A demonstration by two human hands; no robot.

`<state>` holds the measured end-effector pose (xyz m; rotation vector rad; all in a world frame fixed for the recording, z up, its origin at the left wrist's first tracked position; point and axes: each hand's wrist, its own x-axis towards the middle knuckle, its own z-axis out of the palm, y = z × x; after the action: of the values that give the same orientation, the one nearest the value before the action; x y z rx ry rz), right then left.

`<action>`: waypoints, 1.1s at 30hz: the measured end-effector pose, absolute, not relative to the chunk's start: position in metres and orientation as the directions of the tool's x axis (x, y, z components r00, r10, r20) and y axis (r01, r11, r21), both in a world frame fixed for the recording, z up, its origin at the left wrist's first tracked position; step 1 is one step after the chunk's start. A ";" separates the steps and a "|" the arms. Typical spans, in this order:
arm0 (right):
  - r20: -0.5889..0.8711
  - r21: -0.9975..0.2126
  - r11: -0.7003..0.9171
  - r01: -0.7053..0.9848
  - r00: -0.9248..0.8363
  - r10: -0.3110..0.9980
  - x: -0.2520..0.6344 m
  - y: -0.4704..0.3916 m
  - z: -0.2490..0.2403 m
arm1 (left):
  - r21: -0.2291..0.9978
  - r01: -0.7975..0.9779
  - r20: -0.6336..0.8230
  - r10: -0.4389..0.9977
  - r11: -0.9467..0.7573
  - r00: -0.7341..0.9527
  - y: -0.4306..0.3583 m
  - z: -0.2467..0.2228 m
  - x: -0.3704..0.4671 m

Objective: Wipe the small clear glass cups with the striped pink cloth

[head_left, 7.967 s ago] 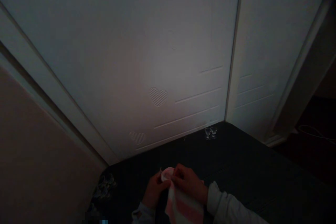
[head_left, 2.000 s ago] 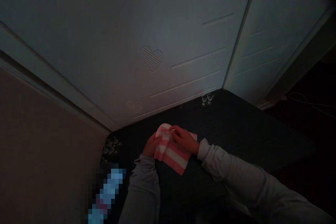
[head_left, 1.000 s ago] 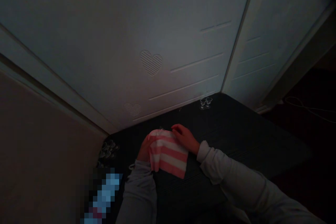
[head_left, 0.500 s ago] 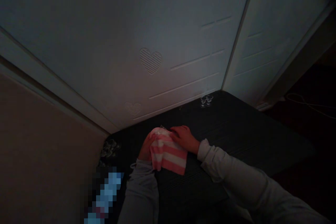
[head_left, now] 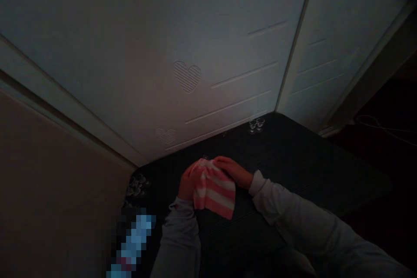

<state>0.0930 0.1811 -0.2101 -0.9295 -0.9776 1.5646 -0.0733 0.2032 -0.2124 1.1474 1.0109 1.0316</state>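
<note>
A pink-and-white striped cloth (head_left: 215, 193) hangs between my two hands, above the dark table. My left hand (head_left: 186, 184) is closed on the cloth's left upper edge, its fingers partly behind the fabric. From the right, my right hand (head_left: 233, 169) grips the upper right part, fingers curled over the top. A small bit of something clear (head_left: 204, 157) shows just above the cloth's top edge; most of it is hidden and I cannot make out its kind.
Two small stemmed glasses (head_left: 256, 125) stand at the back of the dark table (head_left: 293, 160), by white panels (head_left: 228, 52) with heart patterns. Several more glasses (head_left: 137, 184) cluster at the left edge. A pixelated bright patch (head_left: 135, 239) lies at lower left.
Both hands and the cloth have shifted slightly right. My right hand's fingers now lie closer over the cloth's top, and less of the clear item shows. The glasses stay in place.
</note>
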 end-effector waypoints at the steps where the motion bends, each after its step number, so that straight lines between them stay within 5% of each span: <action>1: -0.081 -0.909 -0.150 -0.390 -0.186 0.979 0.092 0.180 -0.210 | 0.993 -0.077 -0.073 0.974 0.091 0.215 0.203 -0.213 -0.072; 11: -0.113 -0.770 -0.263 -0.582 -0.282 0.953 0.084 0.178 -0.210 | 0.998 0.053 0.029 0.989 -0.037 0.146 0.201 -0.219 -0.069; 18: 0.073 -0.949 0.027 -0.314 -0.137 0.988 0.087 0.178 -0.216 | 0.990 0.086 0.091 0.965 -0.115 0.244 0.199 -0.211 -0.071; 25: 0.270 -0.963 0.264 -0.057 -0.157 0.950 0.084 0.177 -0.222 | 0.998 0.064 0.012 0.977 -0.026 0.212 0.204 -0.224 -0.073; 33: 0.243 -0.969 0.246 0.003 -0.154 0.958 0.079 0.173 -0.223 | 0.988 -0.126 -0.052 0.970 0.084 0.238 0.205 -0.226 -0.073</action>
<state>0.0785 0.1729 -0.2231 -0.9623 -1.4442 1.1196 -0.0727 0.2051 -0.2264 1.1635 0.9698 1.0479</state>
